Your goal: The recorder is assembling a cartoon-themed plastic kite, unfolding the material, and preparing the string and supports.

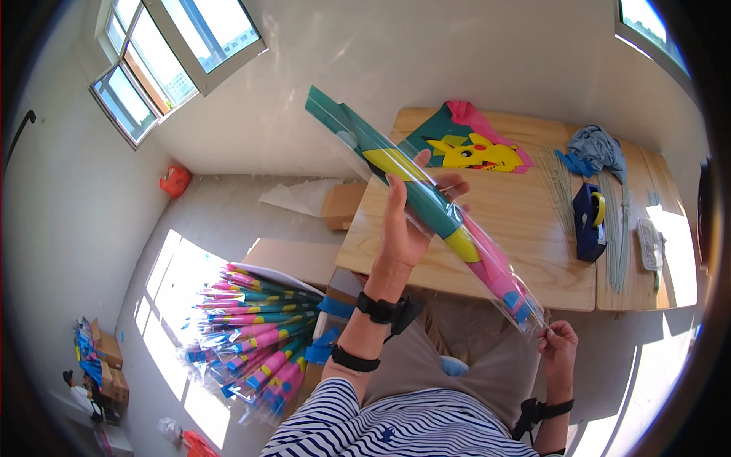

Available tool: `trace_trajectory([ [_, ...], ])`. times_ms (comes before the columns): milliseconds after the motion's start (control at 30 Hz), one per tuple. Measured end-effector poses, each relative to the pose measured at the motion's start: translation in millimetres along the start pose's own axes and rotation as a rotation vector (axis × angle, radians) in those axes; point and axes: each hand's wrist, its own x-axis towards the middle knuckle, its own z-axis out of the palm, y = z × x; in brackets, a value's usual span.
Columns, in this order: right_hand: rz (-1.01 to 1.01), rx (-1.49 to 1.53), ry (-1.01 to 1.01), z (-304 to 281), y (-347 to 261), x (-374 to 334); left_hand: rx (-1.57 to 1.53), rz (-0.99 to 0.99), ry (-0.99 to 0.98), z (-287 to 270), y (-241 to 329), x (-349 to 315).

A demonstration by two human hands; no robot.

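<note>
Head view: left hand (407, 240) grips clear-sleeved roll (442, 217) at mid-length, teal/yellow/pink; right hand (560, 344) pinches sleeve's lower end (537, 318). Roll sits diagonal, raised, overlapping table's near edge in view. Wooden table (541, 251): cartoon-print fabric (476, 154), tape dispenser (587, 232), thin rods (560, 179), crumpled grey-blue cloth (598, 148). Lower left: many similar wrapped rolls (255, 331), bunched.
</note>
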Motion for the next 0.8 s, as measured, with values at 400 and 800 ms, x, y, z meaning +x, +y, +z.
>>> trace_trajectory([
  [400,-0.128,-0.038,0.021,4.5,-18.3,16.1,-0.003,-0.034,-0.058,-2.0,-12.1,1.5],
  [800,-0.11,-0.11,0.052,22.0,-13.4,16.2,-0.004,-0.046,0.014,4.4,-16.0,0.8],
])
